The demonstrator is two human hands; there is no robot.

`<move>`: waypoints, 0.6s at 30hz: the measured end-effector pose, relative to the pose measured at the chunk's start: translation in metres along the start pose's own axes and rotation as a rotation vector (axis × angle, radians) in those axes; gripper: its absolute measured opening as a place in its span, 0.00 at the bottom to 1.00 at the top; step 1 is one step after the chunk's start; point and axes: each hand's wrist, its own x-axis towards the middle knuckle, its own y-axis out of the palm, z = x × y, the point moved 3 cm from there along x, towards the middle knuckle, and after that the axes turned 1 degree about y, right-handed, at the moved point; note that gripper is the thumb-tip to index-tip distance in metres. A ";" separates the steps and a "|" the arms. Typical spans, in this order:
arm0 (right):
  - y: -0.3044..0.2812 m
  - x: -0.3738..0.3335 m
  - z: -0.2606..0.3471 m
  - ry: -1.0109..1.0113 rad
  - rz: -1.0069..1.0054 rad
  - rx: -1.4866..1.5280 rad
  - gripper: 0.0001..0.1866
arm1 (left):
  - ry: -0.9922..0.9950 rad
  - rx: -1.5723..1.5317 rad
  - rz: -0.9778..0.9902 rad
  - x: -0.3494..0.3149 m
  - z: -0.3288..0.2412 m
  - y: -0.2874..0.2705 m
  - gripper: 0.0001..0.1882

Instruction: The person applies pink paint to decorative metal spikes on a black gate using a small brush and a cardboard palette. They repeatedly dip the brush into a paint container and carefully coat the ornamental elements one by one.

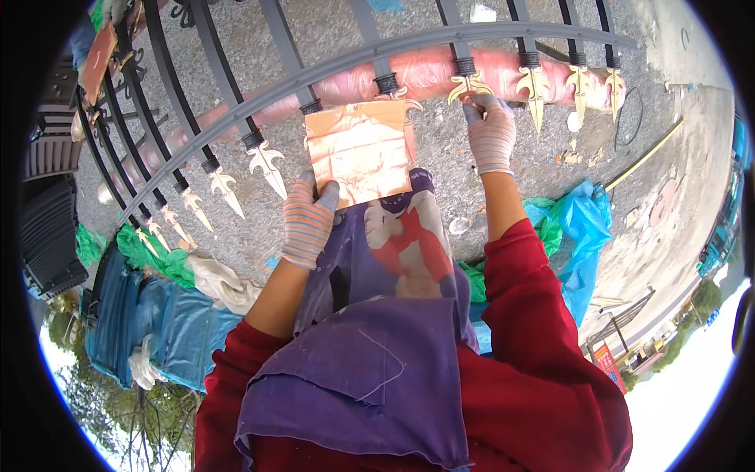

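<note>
Copper-orange square sheet [359, 153] is extending from the left striped-gloved hand [309, 224], thumb and fingers pinching its lower-left corner; it is probably handling light, creasing easily, edges suiting best. Fingers of the right striped-gloved hand [493, 138] are bunching at a stiff-looking gold spearhead-shaped finial [469, 85]; whether they're pinching it, I cannot tell

Before the person [354, 346], the fence panel [472, 33] crossed over a plastic-wrapped roll [429, 69]. The left hand [308, 223] held the cardboard sheet [358, 153]; to its right, the right hand [492, 137] was at a spear finial [469, 83]. A tarpaulin [169, 322] lay left, and plastic sheeting [586, 224] right.
</note>
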 end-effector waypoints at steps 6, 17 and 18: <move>-0.011 -0.001 -0.002 0.010 -0.069 0.006 0.07 | -0.176 -0.248 0.087 0.015 -0.002 -0.009 0.09; 0.004 -0.017 0.003 0.011 -0.024 0.059 0.06 | -0.695 -0.844 0.132 0.034 -0.012 -0.009 0.10; 0.003 -0.007 0.003 -0.006 -0.040 0.071 0.07 | -0.654 -0.818 0.119 0.039 -0.017 -0.013 0.10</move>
